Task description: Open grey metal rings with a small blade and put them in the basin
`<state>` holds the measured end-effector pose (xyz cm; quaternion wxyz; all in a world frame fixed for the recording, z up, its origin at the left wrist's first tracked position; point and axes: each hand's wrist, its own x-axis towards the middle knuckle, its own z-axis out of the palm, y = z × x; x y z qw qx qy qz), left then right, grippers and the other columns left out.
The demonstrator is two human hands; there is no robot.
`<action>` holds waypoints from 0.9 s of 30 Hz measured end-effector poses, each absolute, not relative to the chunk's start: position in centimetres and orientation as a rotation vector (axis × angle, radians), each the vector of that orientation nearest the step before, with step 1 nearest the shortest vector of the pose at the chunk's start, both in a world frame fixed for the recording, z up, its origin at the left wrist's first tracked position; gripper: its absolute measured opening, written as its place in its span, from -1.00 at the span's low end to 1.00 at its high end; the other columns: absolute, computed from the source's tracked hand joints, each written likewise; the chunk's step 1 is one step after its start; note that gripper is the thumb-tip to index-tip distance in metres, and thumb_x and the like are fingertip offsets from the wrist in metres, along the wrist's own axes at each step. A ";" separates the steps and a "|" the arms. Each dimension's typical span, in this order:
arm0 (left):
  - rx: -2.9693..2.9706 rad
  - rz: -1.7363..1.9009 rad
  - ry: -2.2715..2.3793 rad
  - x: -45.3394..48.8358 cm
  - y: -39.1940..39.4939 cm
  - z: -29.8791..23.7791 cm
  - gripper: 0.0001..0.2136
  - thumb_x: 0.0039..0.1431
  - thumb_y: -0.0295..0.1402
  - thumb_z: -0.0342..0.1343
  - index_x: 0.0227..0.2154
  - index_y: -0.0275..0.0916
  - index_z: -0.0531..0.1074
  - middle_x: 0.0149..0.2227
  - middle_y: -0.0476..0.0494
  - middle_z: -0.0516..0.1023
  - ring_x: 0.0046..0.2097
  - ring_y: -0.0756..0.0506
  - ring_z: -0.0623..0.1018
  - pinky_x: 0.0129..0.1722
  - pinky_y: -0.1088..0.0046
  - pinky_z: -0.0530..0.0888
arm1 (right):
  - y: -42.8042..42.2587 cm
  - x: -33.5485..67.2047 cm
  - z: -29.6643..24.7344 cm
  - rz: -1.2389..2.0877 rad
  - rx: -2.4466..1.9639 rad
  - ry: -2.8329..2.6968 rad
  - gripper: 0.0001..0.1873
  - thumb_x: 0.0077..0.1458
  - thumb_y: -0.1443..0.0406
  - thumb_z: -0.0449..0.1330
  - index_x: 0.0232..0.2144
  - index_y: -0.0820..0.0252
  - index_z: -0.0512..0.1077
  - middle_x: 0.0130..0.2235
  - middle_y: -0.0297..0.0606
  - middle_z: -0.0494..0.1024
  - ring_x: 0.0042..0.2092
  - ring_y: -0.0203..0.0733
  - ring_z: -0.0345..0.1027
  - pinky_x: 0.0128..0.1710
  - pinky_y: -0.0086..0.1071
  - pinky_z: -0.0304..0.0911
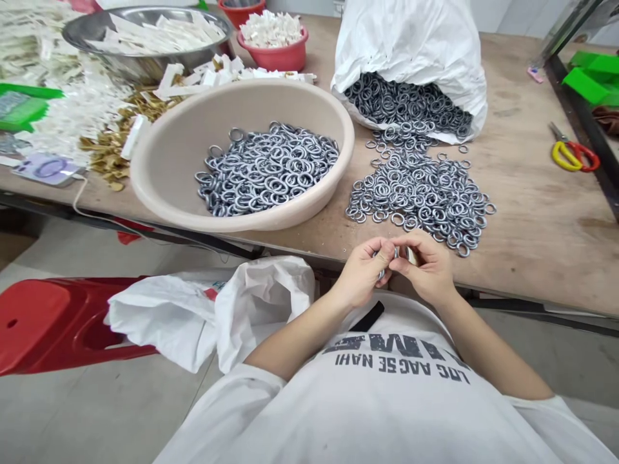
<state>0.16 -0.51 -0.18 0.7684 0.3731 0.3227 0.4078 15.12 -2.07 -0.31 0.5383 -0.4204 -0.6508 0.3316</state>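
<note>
My left hand [365, 269] and my right hand [428, 267] meet at the table's near edge, fingers pinched together around small grey metal rings [395, 252]. Just beyond them a loose heap of the same rings [420, 196] lies on the wooden table [532, 212]. A beige plastic basin [178, 148] to the left holds many more rings [268, 169]. A white sack [411, 45] at the back spills rings [406, 103] onto the table.
Scissors with yellow and red handles [573, 154] lie at the right. A steel bowl [87, 29] and a red bowl [278, 58] hold white parts at the back left, beside brass pieces [109, 151]. A red stool [53, 322] and white bag [213, 309] sit at my left.
</note>
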 end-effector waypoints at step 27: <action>1.028 0.722 0.662 -1.1 -0.8 0.1 -0.55 0.24 0.03 0.08 -0.53 -0.28 0.30 -0.58 0.04 0.26 -0.62 0.12 0.24 -0.61 0.56 0.10 | -2.0 16.7 0.6 0.503 -1.432 -1.894 -0.51 0.34 0.03 -0.01 -0.57 0.14 0.14 -0.56 -0.40 0.20 -0.48 -0.30 0.09 -0.43 -0.35 -0.09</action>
